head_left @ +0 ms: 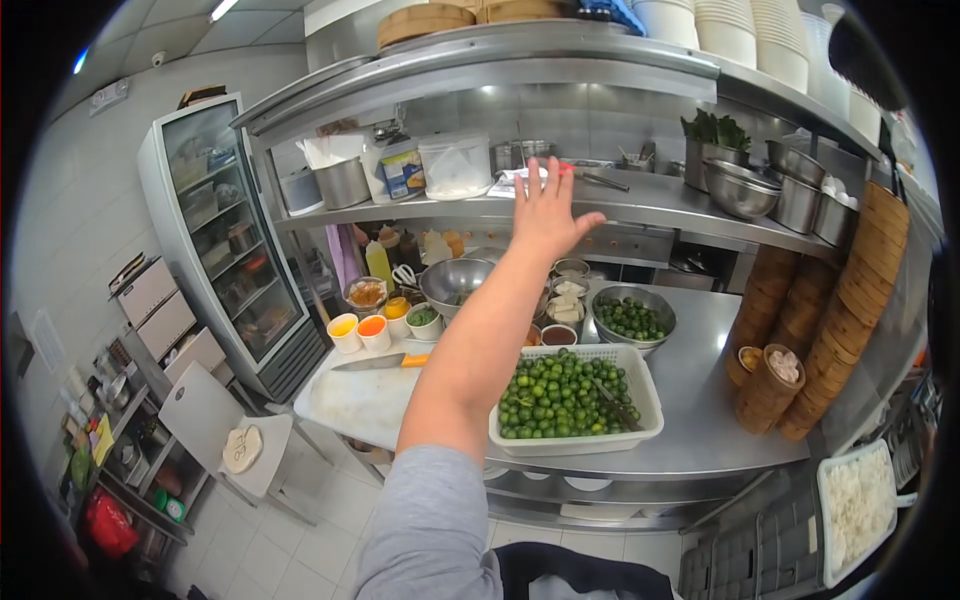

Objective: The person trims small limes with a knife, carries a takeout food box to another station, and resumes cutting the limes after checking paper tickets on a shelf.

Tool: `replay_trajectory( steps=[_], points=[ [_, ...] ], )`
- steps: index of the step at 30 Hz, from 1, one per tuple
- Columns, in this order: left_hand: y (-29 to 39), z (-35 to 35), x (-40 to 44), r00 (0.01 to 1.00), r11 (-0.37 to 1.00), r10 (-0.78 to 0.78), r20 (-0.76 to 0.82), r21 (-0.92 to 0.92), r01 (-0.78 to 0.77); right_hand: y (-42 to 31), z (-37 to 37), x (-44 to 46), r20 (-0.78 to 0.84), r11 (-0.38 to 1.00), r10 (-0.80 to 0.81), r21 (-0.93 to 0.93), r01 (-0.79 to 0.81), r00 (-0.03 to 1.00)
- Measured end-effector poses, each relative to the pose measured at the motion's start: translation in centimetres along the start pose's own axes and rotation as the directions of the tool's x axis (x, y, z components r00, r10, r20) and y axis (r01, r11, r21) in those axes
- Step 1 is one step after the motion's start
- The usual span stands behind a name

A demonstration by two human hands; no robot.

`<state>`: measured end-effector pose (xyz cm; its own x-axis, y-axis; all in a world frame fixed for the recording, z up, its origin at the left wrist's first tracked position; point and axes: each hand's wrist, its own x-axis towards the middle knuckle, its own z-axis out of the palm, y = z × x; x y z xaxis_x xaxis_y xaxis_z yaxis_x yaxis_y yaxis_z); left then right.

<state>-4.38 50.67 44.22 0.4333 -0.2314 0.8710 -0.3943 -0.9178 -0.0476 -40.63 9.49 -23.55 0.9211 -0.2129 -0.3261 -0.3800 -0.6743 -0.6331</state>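
My left hand (550,215) reaches up and forward over the counter toward the middle shelf, with its back toward me. The fingers are apart and the thumb points right; nothing shows in the grasp. In line with the fingertips, a tool with a red part (605,182) lies on the shelf beside a white cloth or paper (508,184). Whether the fingers touch it, I cannot tell. Below the forearm, a white basket (650,400) holds small green limes (560,395), with a dark-bladed tool (617,405) on top. A knife with an orange handle (414,360) rests on the white cutting board (350,395). My right hand is out of view.
Behind the basket stands a metal bowl of limes (630,316). Sauce cups (374,333) and a large bowl (455,284) line the counter's left. Bamboo steamers (845,310) stack high at the right. A white chair (205,420) and glass-door fridge (225,240) stand left.
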Motion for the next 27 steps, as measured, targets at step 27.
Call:
replay_trajectory(
  steps=[27],
  points=[
    [-2.8,5.5,-2.3,0.984,0.988,-0.062,-0.168,0.131,0.085,-13.3,-2.7,16.4,0.322,0.938,-0.191,-0.22,0.269,0.927]
  ],
)
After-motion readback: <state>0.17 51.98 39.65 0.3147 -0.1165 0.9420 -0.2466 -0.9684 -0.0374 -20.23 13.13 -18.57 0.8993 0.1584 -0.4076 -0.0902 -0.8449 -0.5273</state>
